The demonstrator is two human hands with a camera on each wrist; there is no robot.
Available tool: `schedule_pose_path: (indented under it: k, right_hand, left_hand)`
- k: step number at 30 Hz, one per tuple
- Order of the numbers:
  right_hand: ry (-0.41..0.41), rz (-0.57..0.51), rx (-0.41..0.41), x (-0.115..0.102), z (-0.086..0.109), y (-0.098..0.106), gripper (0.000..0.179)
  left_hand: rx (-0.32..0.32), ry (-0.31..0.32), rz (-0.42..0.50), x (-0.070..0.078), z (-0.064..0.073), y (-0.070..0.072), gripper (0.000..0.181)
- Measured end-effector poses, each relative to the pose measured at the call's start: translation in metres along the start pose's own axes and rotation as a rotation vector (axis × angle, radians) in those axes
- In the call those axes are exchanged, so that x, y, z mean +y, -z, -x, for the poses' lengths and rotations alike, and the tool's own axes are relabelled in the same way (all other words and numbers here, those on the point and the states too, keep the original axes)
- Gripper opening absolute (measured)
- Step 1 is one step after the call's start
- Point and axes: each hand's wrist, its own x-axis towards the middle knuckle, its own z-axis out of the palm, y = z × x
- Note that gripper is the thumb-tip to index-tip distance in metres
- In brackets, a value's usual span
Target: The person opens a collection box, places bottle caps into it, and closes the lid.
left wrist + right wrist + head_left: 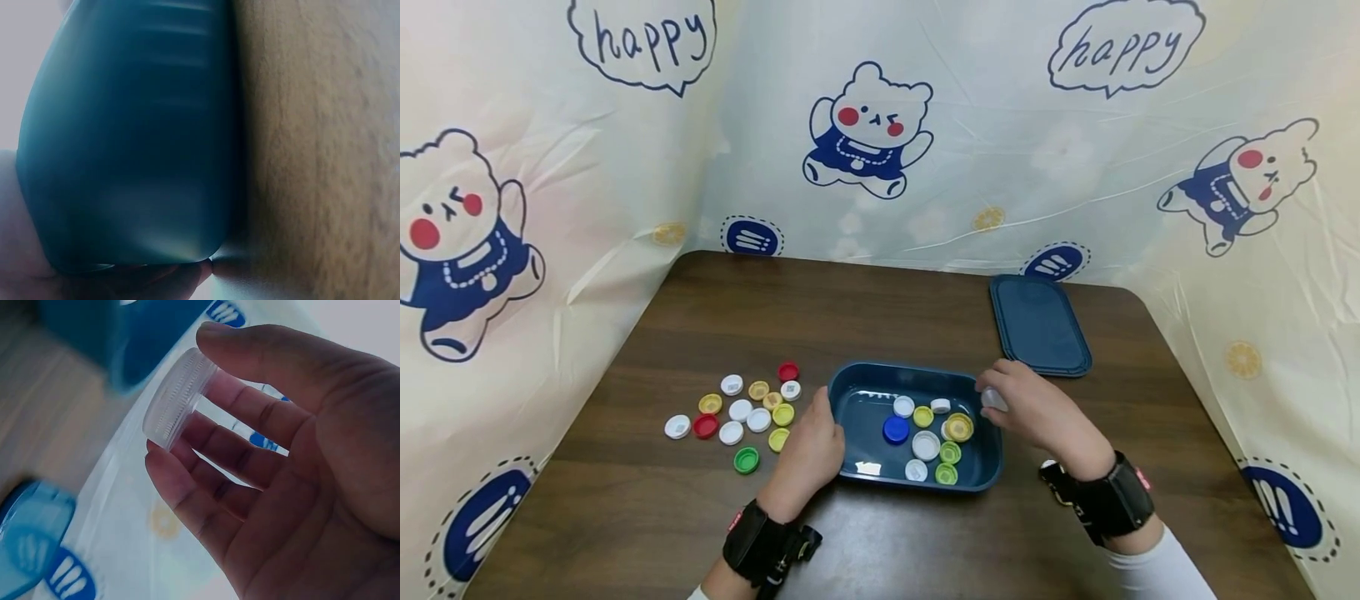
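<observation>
A dark blue plastic box (865,373) stands on the table with several bottle caps in white, yellow, green and blue inside. My left hand (811,446) grips its left end; in the left wrist view the hand wraps the edge of the box wall (131,125). In my right hand (1037,408), over the box's right rim, is a translucent white bottle cap (178,400) with a ribbed side. Thumb and fingers pinch it in the right wrist view. Among the caps in the box are a blue cap (896,430) and a larger yellow cap (958,427).
Left of the box lie several loose caps, including a green cap (747,460), a red cap (705,426) and a white cap (677,427). A dark blue lid (1041,323) lies flat behind my right hand. A printed cloth (985,158) hangs around the wooden table (850,308).
</observation>
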Motion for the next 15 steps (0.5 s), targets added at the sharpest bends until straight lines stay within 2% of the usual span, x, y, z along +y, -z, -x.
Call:
schedule_pose_path:
  k: [5, 11, 15]
  right_hand:
    - [0.066, 0.048, -0.112, -0.031, -0.021, -0.005, 0.030]
    - [0.240, 0.054, -0.219, -0.062, -0.038, -0.015, 0.028]
    - [0.276, 0.080, -0.288, -0.077, -0.047, -0.023, 0.027]
  left_hand:
    - [-0.011, 0.012, 0.000, 0.000, 0.000, 0.000, 0.050]
    - [0.007, -0.008, 0.001, 0.000, 0.001, 0.000, 0.047]
    - [0.021, -0.029, -0.003, 0.000, 0.002, 0.001, 0.045]
